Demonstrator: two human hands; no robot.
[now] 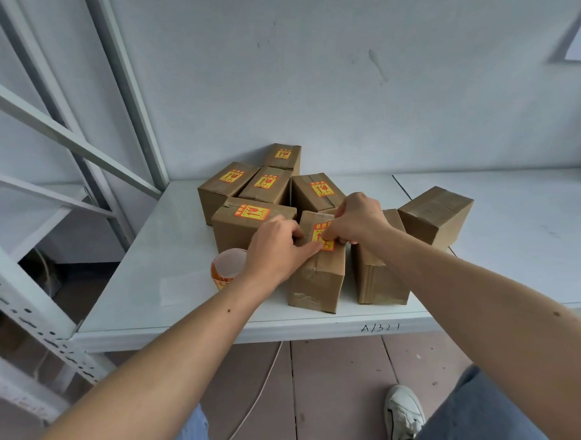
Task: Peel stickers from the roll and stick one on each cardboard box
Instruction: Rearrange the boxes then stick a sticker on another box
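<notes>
Stickers come from a roll standing on its end on the white shelf, at the left, just beside the left wrist. Behind it, five cardboard boxes cluster near the wall, each with a yellow-and-red sticker on top; the nearest of them sits just behind the left hand. The left hand rests on the top of the front box, its fingers laid out along the sticker and pressing it down. The right hand reaches over the same box, fingers curled, pinching the sticker's far edge. Right of this box stands a bare box, and further right another bare box, tilted.
</notes>
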